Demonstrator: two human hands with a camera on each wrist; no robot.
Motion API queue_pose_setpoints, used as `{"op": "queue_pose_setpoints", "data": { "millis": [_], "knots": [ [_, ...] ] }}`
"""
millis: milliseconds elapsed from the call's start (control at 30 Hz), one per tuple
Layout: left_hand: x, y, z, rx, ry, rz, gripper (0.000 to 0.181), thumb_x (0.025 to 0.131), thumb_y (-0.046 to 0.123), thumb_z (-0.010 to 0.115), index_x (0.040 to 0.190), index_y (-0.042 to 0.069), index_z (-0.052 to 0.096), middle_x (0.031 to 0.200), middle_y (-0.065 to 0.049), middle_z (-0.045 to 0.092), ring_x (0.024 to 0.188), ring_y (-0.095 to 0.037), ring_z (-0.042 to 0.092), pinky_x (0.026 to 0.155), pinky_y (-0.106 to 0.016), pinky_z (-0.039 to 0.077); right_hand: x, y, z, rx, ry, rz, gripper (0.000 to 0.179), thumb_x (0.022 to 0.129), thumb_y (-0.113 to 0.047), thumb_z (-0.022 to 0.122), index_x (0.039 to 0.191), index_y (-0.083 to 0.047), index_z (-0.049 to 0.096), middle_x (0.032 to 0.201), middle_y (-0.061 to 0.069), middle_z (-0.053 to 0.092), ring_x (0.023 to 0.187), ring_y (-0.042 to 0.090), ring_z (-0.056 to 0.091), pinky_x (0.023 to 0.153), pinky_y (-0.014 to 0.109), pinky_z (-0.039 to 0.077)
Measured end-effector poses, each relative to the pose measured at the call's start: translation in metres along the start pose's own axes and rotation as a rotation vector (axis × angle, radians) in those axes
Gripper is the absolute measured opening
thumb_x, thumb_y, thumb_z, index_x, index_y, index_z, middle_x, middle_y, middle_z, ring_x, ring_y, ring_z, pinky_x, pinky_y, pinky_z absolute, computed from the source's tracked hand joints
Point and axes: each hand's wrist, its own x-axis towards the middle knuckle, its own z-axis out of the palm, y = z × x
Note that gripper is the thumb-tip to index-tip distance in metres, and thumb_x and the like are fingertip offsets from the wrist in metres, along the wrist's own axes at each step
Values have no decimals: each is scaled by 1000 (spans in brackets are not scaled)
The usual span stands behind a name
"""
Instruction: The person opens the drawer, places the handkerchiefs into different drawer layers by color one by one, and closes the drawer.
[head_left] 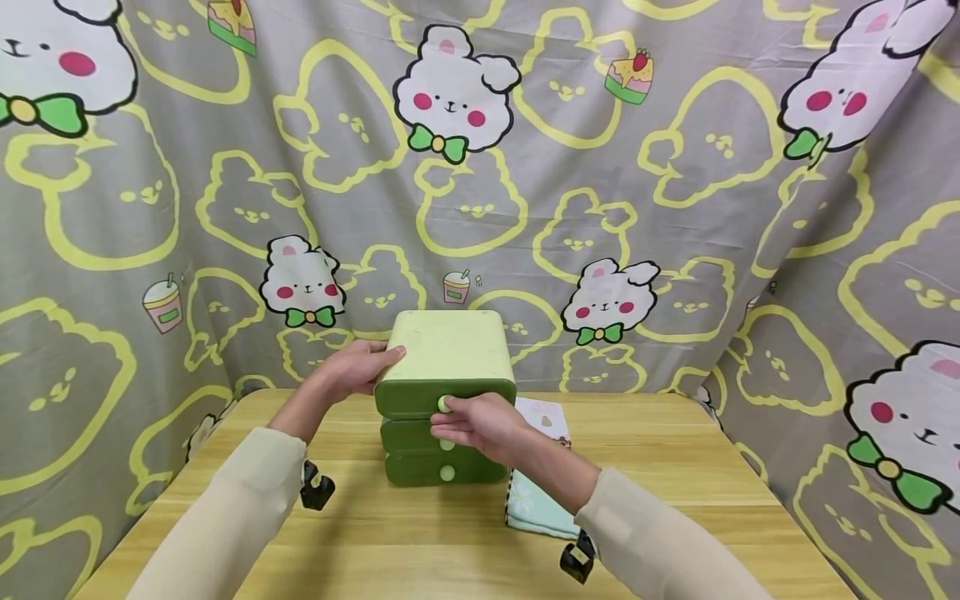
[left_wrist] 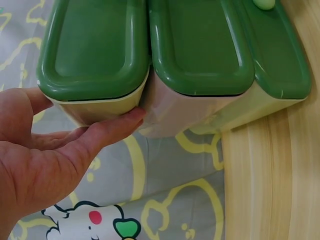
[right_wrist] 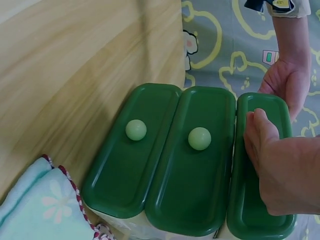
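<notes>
A small three-drawer box (head_left: 450, 342) has a pale yellow-green top, dark green drawer fronts and round light green knobs. My left hand (head_left: 358, 367) holds its upper left corner, the thumb on the top edge. Down the side wall, in the left wrist view, fingers (left_wrist: 112, 130) lie against the box. At the top drawer's front, my right hand (head_left: 483, 423) pinches the knob (head_left: 443, 404) between thumb and index finger, the other fingers held out below. The middle drawer (right_wrist: 192, 165) and bottom drawer (right_wrist: 131, 160) sit flush in the right wrist view.
Right of the box lies a folded light blue cloth (head_left: 543, 508) with a patterned edge. Behind it is a pinkish-white patterned piece (head_left: 543, 412), partly covered by my right arm. The wooden table (head_left: 360, 550) is enclosed by a grey curtain (head_left: 465, 200) printed with cartoon animals.
</notes>
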Motion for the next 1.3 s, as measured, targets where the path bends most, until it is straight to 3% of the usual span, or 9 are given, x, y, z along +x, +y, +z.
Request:
{"op": "queue_pose_setpoints", "data": {
  "millis": [367, 933, 1067, 1300],
  "knots": [
    [4, 0, 2, 30, 40, -30, 66, 108, 40, 46, 154, -6, 34, 121, -18, 64, 95, -16, 67, 92, -37, 57, 1, -5, -3, -32, 1, -1, 36, 108, -14, 49, 134, 12, 53, 129, 31, 63, 124, 41, 62, 96, 34, 56],
    [5, 1, 1, -2, 57, -41, 66, 108, 38, 47, 155, -6, 33, 108, -12, 62, 83, -13, 62, 77, -28, 55, -2, -1, -5, -79, -55, 0, 40, 107, -14, 51, 136, 13, 53, 133, 31, 60, 126, 41, 60, 99, 35, 54],
    [4, 1, 1, -4, 55, -30, 66, 108, 38, 47, 154, -6, 33, 103, -10, 62, 81, -12, 62, 75, -28, 55, -2, 2, -8, -97, -68, 0, 35, 105, -9, 53, 130, 16, 57, 130, 32, 61, 122, 42, 62, 98, 37, 55],
    [4, 1, 1, -11, 55, -38, 63, 108, 38, 48, 154, -4, 36, 95, -5, 61, 79, -11, 60, 74, -26, 54, 0, 23, -19, -171, -122, 72, 36, 105, -12, 51, 123, 19, 58, 119, 33, 65, 110, 42, 68, 92, 42, 58]
  ]
}}
